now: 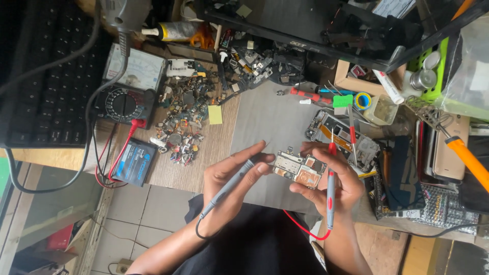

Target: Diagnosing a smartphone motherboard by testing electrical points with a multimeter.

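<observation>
circuit board (299, 170) partly hidden by fingers (310, 191); orange tool handle (471, 160) cut off at right edge.

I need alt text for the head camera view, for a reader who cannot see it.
Two hands probe a small circuit board: the left hand holds a grey probe, the right hand holds the board and a red probe. An analog multimeter sits on the cluttered bench.

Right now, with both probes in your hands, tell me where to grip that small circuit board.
Grip the small circuit board by its bare outer edges, coming from its right side, where the right hand already cradles it. It is thin and flat, and its face, crowded with metal shields, must stay open to the black probe and red probe.
</observation>
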